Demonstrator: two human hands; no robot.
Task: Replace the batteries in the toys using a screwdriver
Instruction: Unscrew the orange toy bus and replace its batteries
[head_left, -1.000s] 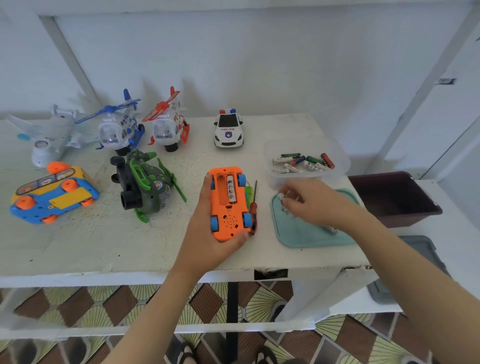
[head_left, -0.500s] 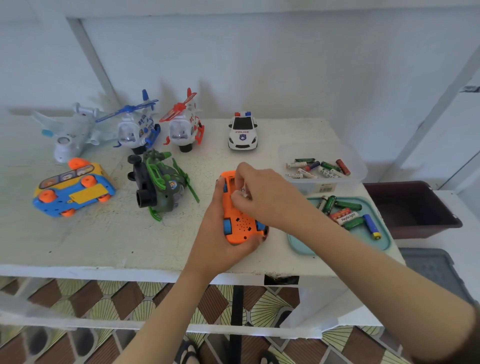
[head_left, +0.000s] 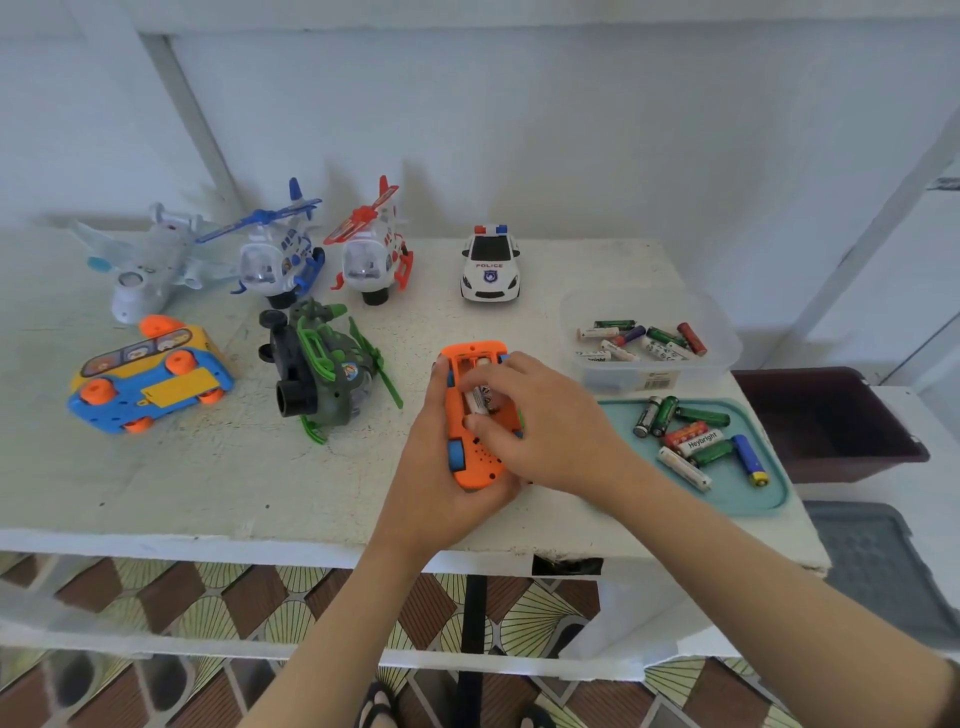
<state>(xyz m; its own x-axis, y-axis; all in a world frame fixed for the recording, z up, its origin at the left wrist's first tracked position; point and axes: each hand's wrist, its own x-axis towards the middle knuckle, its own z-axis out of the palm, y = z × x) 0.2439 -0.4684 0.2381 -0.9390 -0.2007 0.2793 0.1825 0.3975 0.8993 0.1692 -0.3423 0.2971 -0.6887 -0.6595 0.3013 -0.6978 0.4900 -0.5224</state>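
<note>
White table (head_left: 208, 493): "POLICE" car (head_left: 489, 265), "Heybright" battery (head_left: 698, 442)

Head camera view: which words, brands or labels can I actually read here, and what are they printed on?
"POLICE": on the hood of the white police car.
"Heybright": on a white battery in the teal tray.
Too small to read: the sticker on the clear box.
Too blurred: print on the battery pinched by the right hand over the orange toy car.

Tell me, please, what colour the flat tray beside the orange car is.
Teal, a pale blue-green; the tray shows best in the head view.
</note>
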